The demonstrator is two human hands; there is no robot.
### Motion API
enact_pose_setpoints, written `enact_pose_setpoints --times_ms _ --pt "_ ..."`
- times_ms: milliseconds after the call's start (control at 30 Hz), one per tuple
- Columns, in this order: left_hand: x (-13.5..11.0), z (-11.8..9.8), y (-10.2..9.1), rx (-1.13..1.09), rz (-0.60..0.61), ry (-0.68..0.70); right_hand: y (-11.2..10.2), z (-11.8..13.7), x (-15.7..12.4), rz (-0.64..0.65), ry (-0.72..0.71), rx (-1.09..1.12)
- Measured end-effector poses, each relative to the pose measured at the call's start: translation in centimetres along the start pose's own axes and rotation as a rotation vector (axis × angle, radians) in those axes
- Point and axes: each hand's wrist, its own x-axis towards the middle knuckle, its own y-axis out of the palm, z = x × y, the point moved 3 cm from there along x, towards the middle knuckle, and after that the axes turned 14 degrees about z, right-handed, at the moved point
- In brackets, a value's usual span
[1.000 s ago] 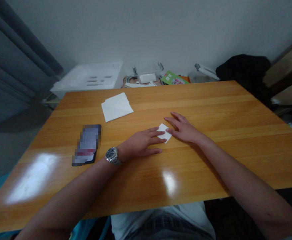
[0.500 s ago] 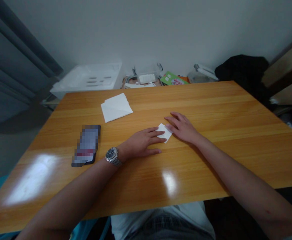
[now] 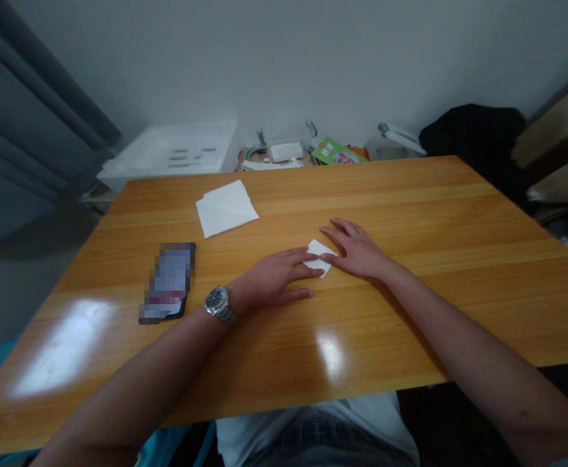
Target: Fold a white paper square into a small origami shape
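A small folded white paper (image 3: 318, 249) lies near the middle of the wooden table (image 3: 459, 220). My left hand (image 3: 274, 279), with a watch on the wrist, lies flat with its fingers stretched out, and the fingertips press on the paper's left part. Flat on the table too, my right hand (image 3: 356, 250) has its fingers spread and rests on the paper's right part. Most of the paper is hidden under the two hands.
A stack of white paper sheets (image 3: 225, 207) lies at the back left of the table. A dark phone (image 3: 168, 282) rests to the left of my left wrist. Behind the table are white boxes (image 3: 172, 152), cables, a green packet (image 3: 337, 152) and a black cloth (image 3: 473, 136).
My right hand has slid a little left over the small paper, so less of it shows. My left hand has stayed in place.
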Motion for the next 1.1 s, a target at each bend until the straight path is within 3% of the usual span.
enact_pose_setpoints --times_ms 400,800,1100 --pt "0.1 0.11 0.06 0.03 -0.006 0.011 0.14 0.36 0.27 -0.081 0.024 0.045" --pt "-0.16 -0.09 -0.25 0.04 0.038 0.026 -0.02 0.24 -0.3 0.033 -0.01 -0.013" --pt "-0.16 -0.07 -0.32 0.05 0.038 0.033 -0.01 -0.19 0.47 -0.082 0.015 0.076"
